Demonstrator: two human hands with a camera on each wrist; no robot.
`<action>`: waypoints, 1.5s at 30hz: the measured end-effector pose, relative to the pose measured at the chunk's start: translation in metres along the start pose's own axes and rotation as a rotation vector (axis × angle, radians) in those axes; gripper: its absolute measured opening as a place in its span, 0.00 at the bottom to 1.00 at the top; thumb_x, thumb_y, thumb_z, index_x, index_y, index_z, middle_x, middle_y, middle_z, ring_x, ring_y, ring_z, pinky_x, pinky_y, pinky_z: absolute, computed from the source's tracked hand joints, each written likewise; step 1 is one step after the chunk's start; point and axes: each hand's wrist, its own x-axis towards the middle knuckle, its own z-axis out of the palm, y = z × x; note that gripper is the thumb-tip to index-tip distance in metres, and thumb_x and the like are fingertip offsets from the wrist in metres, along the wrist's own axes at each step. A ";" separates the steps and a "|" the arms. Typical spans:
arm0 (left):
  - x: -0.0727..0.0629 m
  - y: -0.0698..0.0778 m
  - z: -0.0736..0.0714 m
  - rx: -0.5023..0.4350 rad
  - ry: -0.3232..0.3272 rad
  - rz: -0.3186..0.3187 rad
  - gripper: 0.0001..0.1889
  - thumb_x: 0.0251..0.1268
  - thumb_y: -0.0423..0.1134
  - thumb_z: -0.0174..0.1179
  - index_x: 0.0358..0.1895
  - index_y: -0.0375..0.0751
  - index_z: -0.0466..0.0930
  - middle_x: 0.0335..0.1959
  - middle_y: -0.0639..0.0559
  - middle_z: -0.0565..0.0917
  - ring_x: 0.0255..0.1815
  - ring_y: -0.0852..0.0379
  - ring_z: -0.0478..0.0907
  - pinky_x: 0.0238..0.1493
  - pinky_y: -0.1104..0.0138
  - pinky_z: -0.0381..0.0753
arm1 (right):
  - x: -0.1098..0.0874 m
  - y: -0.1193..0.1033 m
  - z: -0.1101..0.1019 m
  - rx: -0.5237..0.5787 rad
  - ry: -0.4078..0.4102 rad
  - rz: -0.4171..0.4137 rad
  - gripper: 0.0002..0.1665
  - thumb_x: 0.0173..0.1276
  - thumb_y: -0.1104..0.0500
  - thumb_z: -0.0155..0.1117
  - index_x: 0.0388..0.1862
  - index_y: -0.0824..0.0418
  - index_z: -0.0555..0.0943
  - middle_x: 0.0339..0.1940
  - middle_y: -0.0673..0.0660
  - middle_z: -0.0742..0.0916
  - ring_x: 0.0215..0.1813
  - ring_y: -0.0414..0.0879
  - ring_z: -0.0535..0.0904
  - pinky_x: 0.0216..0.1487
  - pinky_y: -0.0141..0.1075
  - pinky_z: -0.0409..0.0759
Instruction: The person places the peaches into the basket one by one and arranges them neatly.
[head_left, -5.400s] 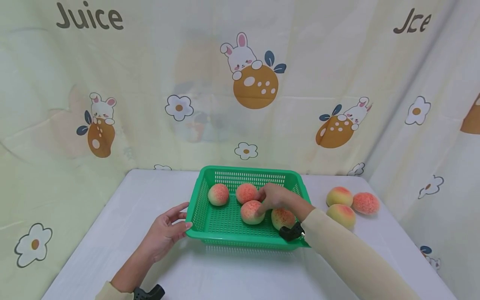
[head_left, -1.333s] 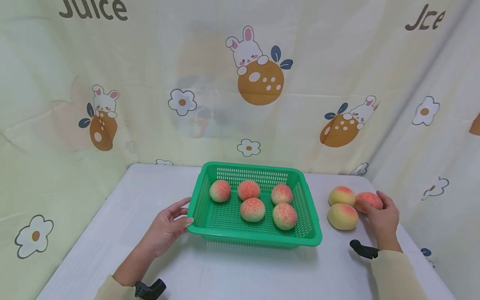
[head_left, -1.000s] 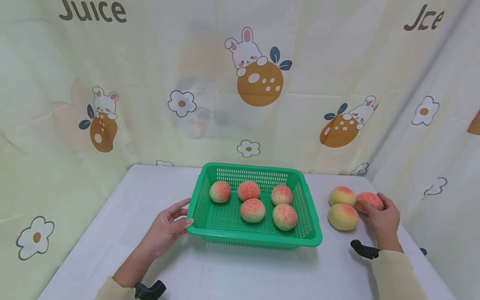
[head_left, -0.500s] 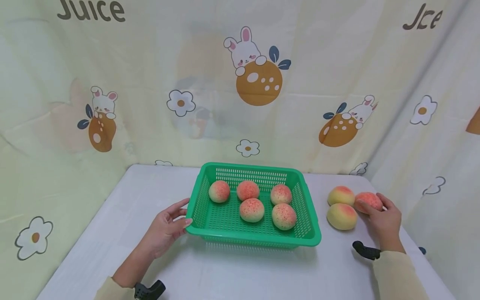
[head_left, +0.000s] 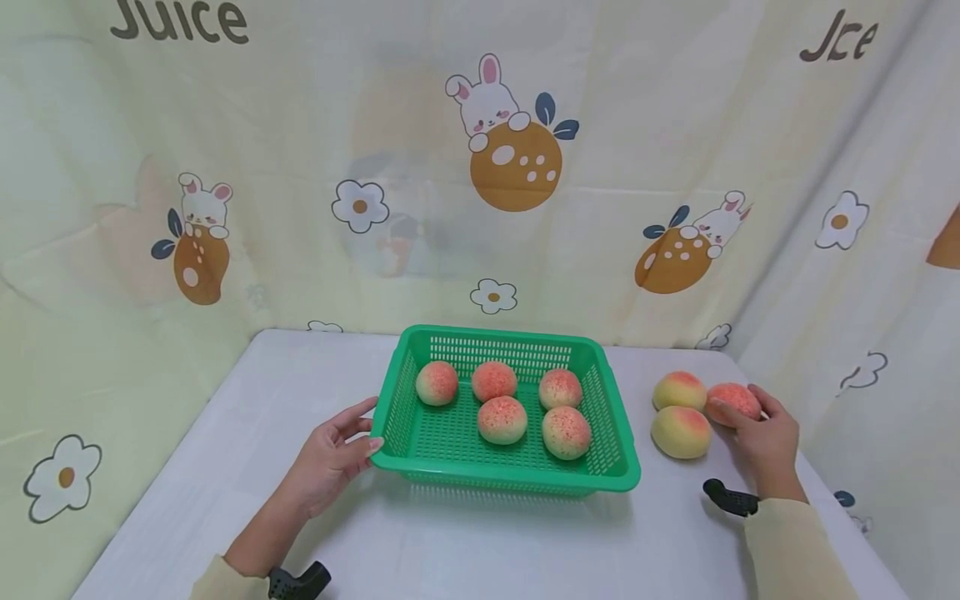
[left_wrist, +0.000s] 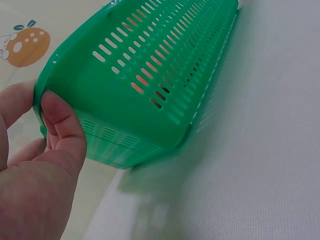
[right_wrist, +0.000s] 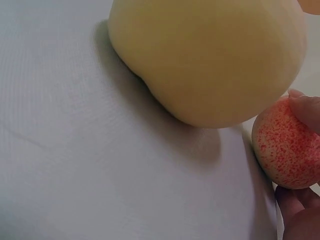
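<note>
Basket peaches, head-view whole, left-wrist slivers

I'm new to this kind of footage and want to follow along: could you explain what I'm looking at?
There is no robot here, just a person's two bare hands. The wide picture comes from a camera worn on the head, looking forward and down; the two close-ups come from cameras on the wrists.

On the white table stands a green basket with five pinkish peaches inside. The left hand grips its rim. To the basket's right, the right hand grips a red-speckled peach, beside two yellower peaches. One of those looks huge in the right wrist view because it is so close to the camera.
</note>
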 end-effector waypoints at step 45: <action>-0.001 0.002 0.001 0.010 0.017 -0.004 0.37 0.70 0.31 0.64 0.80 0.43 0.60 0.55 0.45 0.72 0.49 0.57 0.83 0.51 0.67 0.88 | -0.046 -0.012 -0.007 0.279 0.040 -0.056 0.60 0.46 0.45 0.86 0.78 0.36 0.67 0.76 0.43 0.67 0.60 0.37 0.69 0.32 0.17 0.80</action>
